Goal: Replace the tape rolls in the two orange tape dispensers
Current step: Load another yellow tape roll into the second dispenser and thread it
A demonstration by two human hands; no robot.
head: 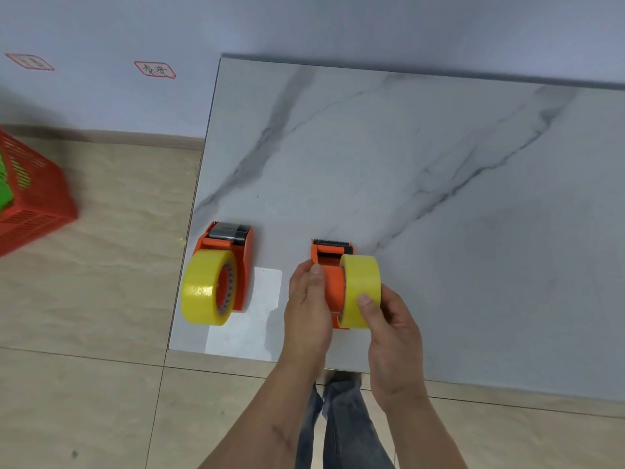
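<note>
- Because the yellow tape roll [361, 291] in hand is a full wound ring, I judge it light for its bulk, stiff across its width and glossy, so the smooth outer face may slide under a loose pinch.
- The safest hold looks to be across the outer band with thumb on top and fingers beneath, which keeps clear of the core that must seat on the hub.
- The right hand [389, 336] is closed about that roll in a medium curl, thumb pressed on the outer band, the other fingers hidden under it.
- The left hand [309, 311] wraps narrowly round the side of the nearer orange tape dispenser [329, 282], thumb on its upper edge, steadying it on the marble-patterned table [439, 164].
- That roll stands against the dispenser's right side; whether it is fully seated on the hub I cannot tell.
- The dispenser's serrated cutter at its far end is the one sharp part, so fingers should keep to the body.
- The second orange dispenser [236, 262] sits well to the left near the table edge, its own yellow roll [206, 287] against its left side, untouched, partly on a white sheet [260, 313].
</note>
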